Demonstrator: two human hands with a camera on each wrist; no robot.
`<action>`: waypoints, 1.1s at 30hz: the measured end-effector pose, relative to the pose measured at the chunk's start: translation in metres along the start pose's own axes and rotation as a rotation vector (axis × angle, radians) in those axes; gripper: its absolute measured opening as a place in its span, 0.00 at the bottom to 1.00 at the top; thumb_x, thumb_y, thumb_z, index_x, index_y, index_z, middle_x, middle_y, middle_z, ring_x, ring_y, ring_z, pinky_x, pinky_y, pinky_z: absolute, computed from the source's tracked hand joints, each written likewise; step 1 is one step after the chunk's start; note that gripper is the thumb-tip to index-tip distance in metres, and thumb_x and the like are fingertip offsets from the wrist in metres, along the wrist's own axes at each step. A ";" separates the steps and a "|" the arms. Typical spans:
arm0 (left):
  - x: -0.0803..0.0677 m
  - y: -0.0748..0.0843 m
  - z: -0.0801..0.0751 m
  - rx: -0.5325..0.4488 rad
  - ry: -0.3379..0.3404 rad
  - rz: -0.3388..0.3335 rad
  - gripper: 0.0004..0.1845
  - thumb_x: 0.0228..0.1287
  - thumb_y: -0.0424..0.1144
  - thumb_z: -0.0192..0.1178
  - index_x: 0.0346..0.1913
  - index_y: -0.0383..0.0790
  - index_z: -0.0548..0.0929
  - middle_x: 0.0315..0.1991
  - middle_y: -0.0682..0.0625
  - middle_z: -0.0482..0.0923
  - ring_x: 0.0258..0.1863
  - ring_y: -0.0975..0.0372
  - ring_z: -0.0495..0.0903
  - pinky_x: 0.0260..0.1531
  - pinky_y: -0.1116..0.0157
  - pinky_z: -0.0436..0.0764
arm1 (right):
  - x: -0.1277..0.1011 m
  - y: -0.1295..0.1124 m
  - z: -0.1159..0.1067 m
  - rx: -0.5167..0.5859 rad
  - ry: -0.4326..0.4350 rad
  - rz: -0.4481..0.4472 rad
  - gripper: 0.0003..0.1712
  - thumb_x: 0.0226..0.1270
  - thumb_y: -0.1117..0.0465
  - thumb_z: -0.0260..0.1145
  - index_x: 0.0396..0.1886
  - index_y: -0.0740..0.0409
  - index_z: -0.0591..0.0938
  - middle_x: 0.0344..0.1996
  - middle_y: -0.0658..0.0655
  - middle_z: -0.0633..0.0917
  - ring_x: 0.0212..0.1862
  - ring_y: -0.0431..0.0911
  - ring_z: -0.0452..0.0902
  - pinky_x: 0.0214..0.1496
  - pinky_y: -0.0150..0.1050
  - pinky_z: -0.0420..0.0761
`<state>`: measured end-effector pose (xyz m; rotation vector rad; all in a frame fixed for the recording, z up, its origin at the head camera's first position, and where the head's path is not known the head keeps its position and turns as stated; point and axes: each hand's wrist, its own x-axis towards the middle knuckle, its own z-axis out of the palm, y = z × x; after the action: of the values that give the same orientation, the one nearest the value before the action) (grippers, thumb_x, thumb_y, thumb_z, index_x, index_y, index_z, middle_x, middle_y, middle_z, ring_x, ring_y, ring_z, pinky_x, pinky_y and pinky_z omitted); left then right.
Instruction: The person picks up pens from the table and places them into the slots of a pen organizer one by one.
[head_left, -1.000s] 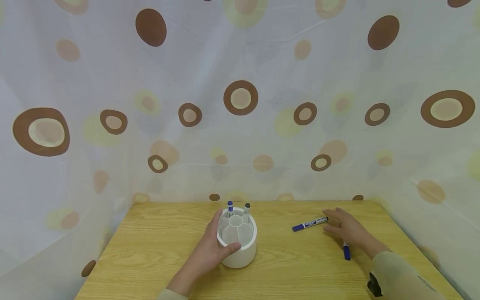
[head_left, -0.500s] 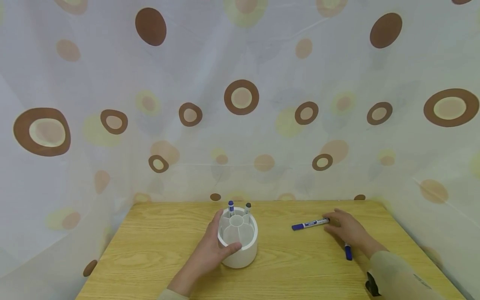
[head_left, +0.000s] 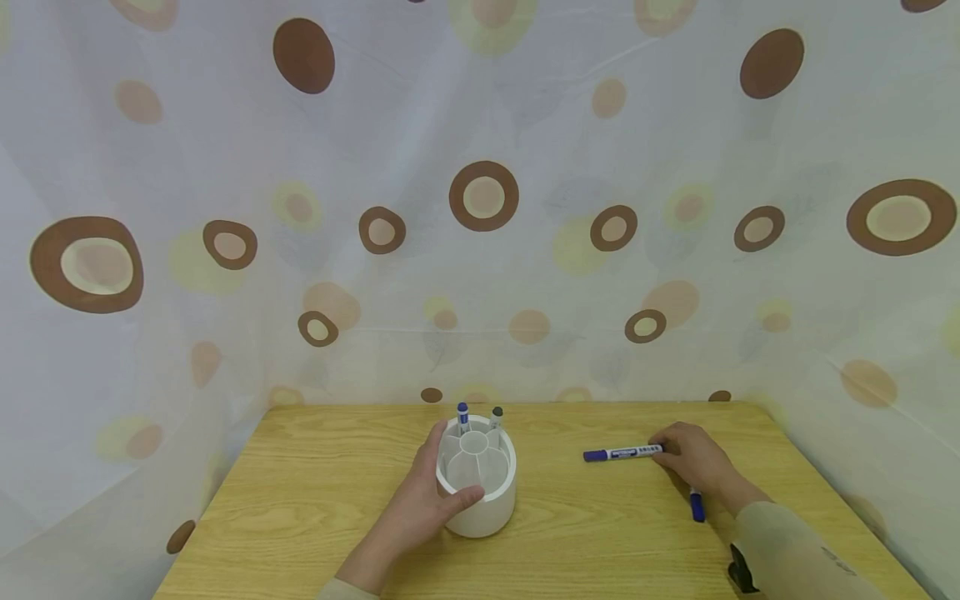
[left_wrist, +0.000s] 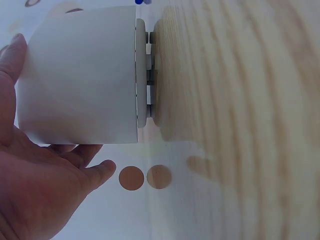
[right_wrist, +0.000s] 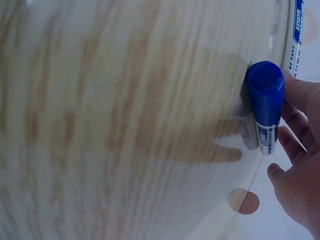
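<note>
My left hand (head_left: 420,512), low in the frame just left of centre, curls its fingers round a white round pen holder (head_left: 480,487) standing on the wooden surface (head_left: 300,500); two markers (head_left: 462,413) stand in its far compartments. At lower right, my right hand (head_left: 693,462) pinches the end of a blue marker (head_left: 618,454) lying on the surface, with another blue marker (head_left: 697,504) lying beneath my wrist.
</note>
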<state>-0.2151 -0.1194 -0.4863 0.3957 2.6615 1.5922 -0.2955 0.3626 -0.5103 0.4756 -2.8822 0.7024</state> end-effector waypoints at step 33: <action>0.000 -0.001 0.001 -0.005 -0.006 0.002 0.64 0.67 0.58 0.79 0.92 0.52 0.45 0.88 0.34 0.52 0.81 0.33 0.61 0.75 0.26 0.61 | 0.000 -0.076 -0.014 0.132 0.110 0.058 0.19 0.83 0.51 0.71 0.62 0.59 0.90 0.57 0.61 0.90 0.66 0.68 0.79 0.67 0.73 0.77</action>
<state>-0.2153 -0.1194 -0.4878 0.4030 2.6535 1.5948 -0.2695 0.3051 -0.4654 0.3578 -2.7683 0.9030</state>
